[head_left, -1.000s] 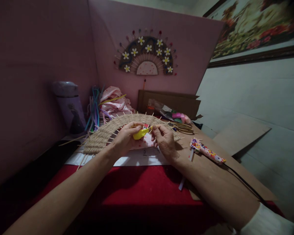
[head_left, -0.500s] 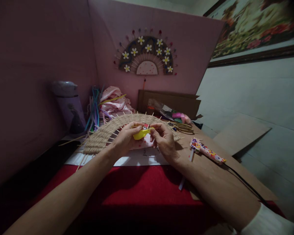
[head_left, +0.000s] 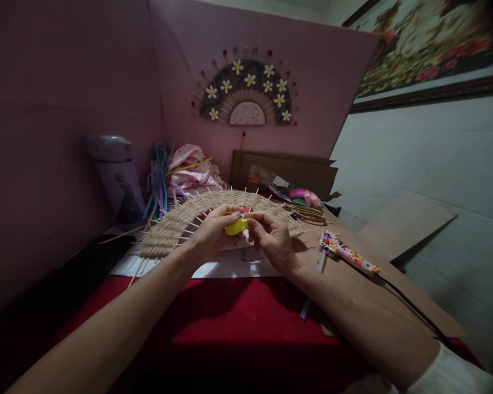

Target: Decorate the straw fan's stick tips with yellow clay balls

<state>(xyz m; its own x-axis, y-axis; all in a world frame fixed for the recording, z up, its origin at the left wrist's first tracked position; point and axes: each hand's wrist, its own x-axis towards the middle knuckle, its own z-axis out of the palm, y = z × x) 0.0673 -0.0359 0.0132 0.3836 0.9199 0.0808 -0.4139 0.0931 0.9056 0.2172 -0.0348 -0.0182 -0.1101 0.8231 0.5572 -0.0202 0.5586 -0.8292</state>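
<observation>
My left hand (head_left: 211,232) grips a small yellow object (head_left: 235,226) over the middle of a half-round woven straw fan (head_left: 170,227) with thin wooden sticks poking out of its rim. My right hand (head_left: 273,241) meets it from the right, fingertips pinched on the yellow object's near end. Both hands hover just above the fan's pink centre piece (head_left: 246,239), which they partly hide. The fan lies on a white sheet (head_left: 230,268) over a red cloth (head_left: 230,312).
A patterned glue gun (head_left: 347,254) with a black cord lies to the right on brown cardboard (head_left: 394,284). Scissors (head_left: 308,213), a bag of coloured bits (head_left: 287,191), pink fabric (head_left: 193,169), coloured sticks (head_left: 160,183) and a purple flask (head_left: 117,178) stand behind. A finished flower fan (head_left: 246,93) hangs on the pink wall.
My right hand has moved left and closed onto the yellow object, which now shows shorter between both hands. My left hand has stayed in place.
</observation>
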